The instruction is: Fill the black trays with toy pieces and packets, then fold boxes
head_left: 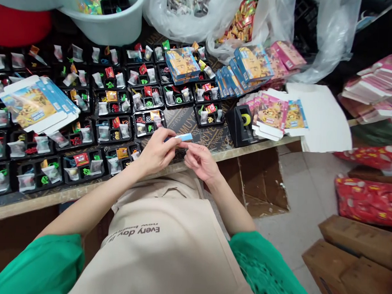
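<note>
Just above the table's front edge, a small blue cardboard box [184,137] is seen nearly edge-on between my hands. My left hand [159,153] grips it from the left, thumb and fingers closed. From the right, my right hand [200,161] has its fingers curled and its index finger against the near side of the box; the exact hold is partly hidden. Close by my left hand lies a black divided tray [148,122] with small wrapped packets. A black tape dispenser [240,125] stands to the right of my right hand.
Rows of filled black trays [113,98] cover the left of the table. Flat blue cartons [38,103] lie on them. Closed blue boxes [253,63] and pink cartons [270,111] are stacked right. Behind are a pale tub [106,28] and plastic bags [188,27]. Brown cartons [356,269] stand below.
</note>
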### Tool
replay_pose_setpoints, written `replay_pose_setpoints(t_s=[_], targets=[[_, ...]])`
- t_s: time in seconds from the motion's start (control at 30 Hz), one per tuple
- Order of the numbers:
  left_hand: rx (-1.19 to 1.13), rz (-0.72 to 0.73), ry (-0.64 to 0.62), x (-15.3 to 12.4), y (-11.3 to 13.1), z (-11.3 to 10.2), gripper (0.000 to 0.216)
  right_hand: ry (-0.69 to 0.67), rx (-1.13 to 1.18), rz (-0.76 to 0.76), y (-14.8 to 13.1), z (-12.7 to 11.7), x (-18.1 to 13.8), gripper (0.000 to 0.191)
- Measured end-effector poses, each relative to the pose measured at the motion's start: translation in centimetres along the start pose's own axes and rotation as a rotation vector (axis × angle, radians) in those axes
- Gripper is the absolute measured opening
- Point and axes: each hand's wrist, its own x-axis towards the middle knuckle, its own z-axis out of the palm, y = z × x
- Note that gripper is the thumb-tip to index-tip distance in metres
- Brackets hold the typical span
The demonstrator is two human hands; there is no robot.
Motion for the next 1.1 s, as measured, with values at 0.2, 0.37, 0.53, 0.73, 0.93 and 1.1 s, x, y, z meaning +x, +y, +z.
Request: replay_pose_setpoints(t_s=[0.2, 0.37, 0.53, 0.73, 0.93, 1.1], targets=[[0.006, -0.03, 0.16, 0.0, 0.4, 1.2, 0.011, 0.15, -0.271, 0.112, 2.0, -2.0, 0.1, 0.072], [-0.111, 0.149, 0.106, -2.0, 2.5, 1.0, 0.016, 0.115, -0.117, 0.146, 1.1, -3.1, -0.6, 0.055], [-0.297, -0.288, 0.341, -2.3, 1.2, 1.0, 0.074, 0.01, -0.27, -0.112, -0.5, -2.7, -0.2, 0.045], [-0.771, -0.684, 0.403, -1.3, -2.2, 1.6, 0.075, 0.301, -1.125, -0.572, -0.3, -0.1, 2.1, 0.094], [-0.819, -0.742, 0.468, -0.4, -3.3, -2.3, 0.091, 0.174, -1.677, -0.701, -1.9, 4.4, 5.6, 0.104], [0.292, -0.667, 0.419, -3.2, -9.4, -11.2, 0.062, 0.453, -1.779, -0.587, -9.4, 3.4, 15.1, 0.096]])
